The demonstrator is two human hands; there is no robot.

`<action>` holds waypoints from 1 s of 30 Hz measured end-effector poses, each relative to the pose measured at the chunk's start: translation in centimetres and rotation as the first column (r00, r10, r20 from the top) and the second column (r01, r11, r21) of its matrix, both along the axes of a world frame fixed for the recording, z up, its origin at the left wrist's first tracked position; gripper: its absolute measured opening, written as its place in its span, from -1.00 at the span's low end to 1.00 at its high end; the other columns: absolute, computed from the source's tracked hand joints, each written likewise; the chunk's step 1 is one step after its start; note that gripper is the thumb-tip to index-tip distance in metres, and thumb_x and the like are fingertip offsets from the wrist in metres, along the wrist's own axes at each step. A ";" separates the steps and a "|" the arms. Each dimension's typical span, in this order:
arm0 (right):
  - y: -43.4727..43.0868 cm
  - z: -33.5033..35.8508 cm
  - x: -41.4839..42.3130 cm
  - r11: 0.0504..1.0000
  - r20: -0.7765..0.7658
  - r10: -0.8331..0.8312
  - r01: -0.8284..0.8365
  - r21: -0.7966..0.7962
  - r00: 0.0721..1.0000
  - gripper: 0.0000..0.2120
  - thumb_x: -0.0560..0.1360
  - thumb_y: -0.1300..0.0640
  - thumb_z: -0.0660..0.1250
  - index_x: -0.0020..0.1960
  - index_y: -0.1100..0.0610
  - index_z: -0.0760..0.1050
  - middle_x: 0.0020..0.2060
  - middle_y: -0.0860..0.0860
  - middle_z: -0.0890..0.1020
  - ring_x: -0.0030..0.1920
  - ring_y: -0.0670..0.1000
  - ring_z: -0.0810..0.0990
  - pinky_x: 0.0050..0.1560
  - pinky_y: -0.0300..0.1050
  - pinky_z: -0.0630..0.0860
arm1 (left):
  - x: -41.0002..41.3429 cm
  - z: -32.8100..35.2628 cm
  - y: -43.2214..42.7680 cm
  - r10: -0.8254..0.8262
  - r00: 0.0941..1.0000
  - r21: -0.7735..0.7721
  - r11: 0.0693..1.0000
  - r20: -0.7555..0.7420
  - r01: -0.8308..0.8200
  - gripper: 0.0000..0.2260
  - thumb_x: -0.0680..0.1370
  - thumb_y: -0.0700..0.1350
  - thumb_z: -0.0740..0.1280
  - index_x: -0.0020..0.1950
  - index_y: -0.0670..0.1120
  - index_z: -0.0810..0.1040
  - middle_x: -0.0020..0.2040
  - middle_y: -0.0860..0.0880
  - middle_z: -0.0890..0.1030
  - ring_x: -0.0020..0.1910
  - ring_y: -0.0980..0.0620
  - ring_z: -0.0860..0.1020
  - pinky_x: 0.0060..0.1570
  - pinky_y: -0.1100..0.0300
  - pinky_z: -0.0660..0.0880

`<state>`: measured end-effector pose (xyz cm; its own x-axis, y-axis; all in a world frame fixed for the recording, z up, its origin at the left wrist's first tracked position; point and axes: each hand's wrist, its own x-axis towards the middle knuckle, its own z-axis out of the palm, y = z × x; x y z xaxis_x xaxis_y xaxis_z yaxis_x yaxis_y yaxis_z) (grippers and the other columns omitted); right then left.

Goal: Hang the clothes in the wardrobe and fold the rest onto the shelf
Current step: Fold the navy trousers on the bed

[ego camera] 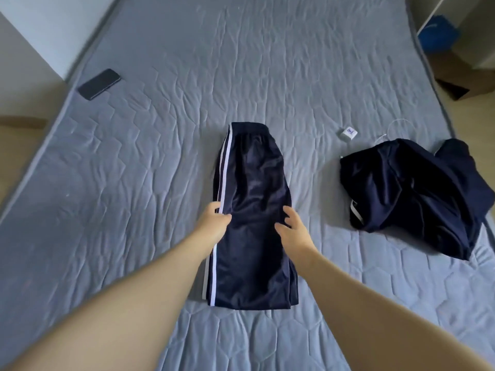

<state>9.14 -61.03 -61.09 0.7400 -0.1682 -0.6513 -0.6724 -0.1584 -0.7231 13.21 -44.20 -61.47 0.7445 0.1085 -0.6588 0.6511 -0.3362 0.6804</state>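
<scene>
Head camera looks down with us at the dark blue trousers (251,180). They lie long and flat in the middle of the bed, with the white stripes down their left side. The cloth looks shiny and slippery to us. When we fold it again, the layers could slide apart and the fold could come out crooked. The heap of dark clothes (412,194) lies well apart on the right, so it should not get mixed in. Our left hand (213,220) pinches the striped edge between thumb and fingers. Our right hand (293,231) rests on the other edge with its fingers loosely spread, and we cannot see it holding anything. If only one hand pulls, the trousers could twist.

Under it all is the grey quilted mattress (134,183), big and full of wrinkles. Past its right edge a brown box (460,84) stands on the floor, with a blue bag (438,36) beyond it. A black phone (99,84) lies near the far left edge. A tiny white block (349,133) lies just above the heap.
</scene>
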 end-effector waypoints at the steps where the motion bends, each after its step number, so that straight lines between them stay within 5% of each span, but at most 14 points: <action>1: -0.2 -1.5 -1.1 1.000 -0.038 -0.013 0.013 -0.009 0.999 -0.50 0.60 0.14 0.15 0.49 -0.09 0.13 0.44 -0.01 0.28 0.28 -0.01 0.39 0.12 -0.21 0.33 | -1.1 -1.6 0.1 -0.020 1.000 0.028 0.999 -0.023 0.021 -0.58 0.56 -0.17 0.22 0.42 -0.05 0.27 -0.08 0.06 0.49 -0.23 0.12 0.44 -0.23 0.23 0.40; 4: -0.4 -5.3 -4.1 0.999 -0.133 -0.052 0.051 -0.012 0.990 -0.52 0.58 0.17 0.18 0.47 -0.02 0.19 0.36 0.00 0.38 0.00 -0.06 0.46 -0.09 -0.29 0.37 | -4.4 -5.4 0.2 -0.068 0.995 0.112 0.991 -0.073 0.075 -0.63 0.55 -0.17 0.25 0.36 -0.06 0.36 0.24 -0.05 0.47 -0.03 0.05 0.48 -0.11 0.23 0.41; 7: -0.5 -8.1 -6.6 0.998 -0.200 -0.055 0.051 -0.024 0.978 -0.56 0.56 0.20 0.20 0.42 0.04 0.26 0.27 -0.01 0.44 0.07 0.00 0.50 0.04 -0.21 0.39 | -7.2 -7.9 0.2 -0.081 0.994 0.264 0.960 -0.071 0.097 -0.68 0.52 -0.21 0.28 0.28 -0.07 0.45 0.08 -0.04 0.50 -0.19 0.02 0.52 -0.26 0.20 0.45; 11: -0.4 -10.6 -9.5 0.997 -0.270 -0.061 0.048 -0.052 0.961 -0.65 0.51 0.24 0.21 0.29 0.12 0.35 0.13 0.05 0.52 -0.06 0.01 0.52 -0.11 -0.18 0.43 | -11.0 -10.3 0.9 -0.047 0.995 0.484 0.871 -0.087 0.083 -0.71 0.46 -0.26 0.30 0.18 -0.13 0.48 0.10 -0.18 0.48 -0.03 -0.17 0.51 -0.10 0.09 0.46; 13: -0.3 -11.3 -10.7 0.997 -0.299 -0.065 0.048 -0.066 0.952 -0.70 0.48 0.24 0.21 0.21 0.11 0.37 0.06 0.08 0.52 -0.15 0.00 0.51 -0.23 -0.20 0.44 | -12.5 -11.0 1.1 0.007 0.995 0.472 0.880 -0.101 0.041 -0.71 0.44 -0.27 0.32 0.16 -0.20 0.43 0.10 -0.22 0.48 -0.04 -0.18 0.48 -0.09 0.07 0.45; 18: -0.2 -12.9 -12.5 0.964 -0.312 -0.189 0.116 -0.239 0.931 -0.56 0.43 0.22 0.23 0.31 0.12 0.30 0.20 0.11 0.50 0.20 0.20 0.46 0.13 0.08 0.47 | -14.4 -13.2 1.3 0.049 0.993 0.476 0.879 -0.108 0.008 -0.47 0.46 -0.15 0.40 0.37 -0.22 0.31 0.30 -0.20 0.39 0.23 -0.19 0.42 0.19 0.02 0.37; 22: -0.3 -14.0 -12.5 0.962 -0.322 -0.128 0.038 -0.271 0.938 -0.53 0.47 0.13 0.28 0.35 0.10 0.29 0.25 0.08 0.44 0.22 0.18 0.43 0.19 0.09 0.45 | -14.3 -14.5 1.7 0.119 0.986 0.330 0.941 -0.114 -0.075 -0.68 0.50 -0.14 0.35 0.20 -0.23 0.41 0.12 -0.19 0.54 -0.01 -0.14 0.50 -0.05 0.15 0.39; 26: -0.2 -14.6 -12.3 0.945 -0.294 -0.176 0.077 -0.317 0.940 -0.60 0.48 0.07 0.31 0.29 0.02 0.33 0.25 0.03 0.32 0.21 0.17 0.42 0.14 0.03 0.45 | -14.2 -15.7 2.8 0.068 0.987 0.355 0.935 -0.143 -0.012 -0.69 0.51 -0.06 0.34 0.03 -0.30 0.46 0.08 -0.29 0.49 -0.04 -0.21 0.50 -0.05 0.07 0.43; 30: 0.1 -15.0 -12.3 0.954 -0.279 -0.096 0.009 -0.298 0.956 -0.86 0.55 0.06 0.23 -0.09 0.14 0.38 0.17 -0.01 0.30 0.11 0.16 0.43 0.08 -0.02 0.42 | -14.1 -15.9 4.0 0.055 0.980 0.226 0.974 -0.192 -0.010 -0.73 0.53 0.00 0.32 -0.12 -0.22 0.50 -0.18 -0.11 0.53 -0.09 -0.15 0.54 0.07 -0.04 0.52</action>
<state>-3.11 -60.98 -76.11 0.5138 -0.4155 -0.7506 -0.8569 -0.2910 -0.4255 -0.92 -40.21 -77.37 0.5972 0.2909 -0.7475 0.7770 -0.4410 0.4492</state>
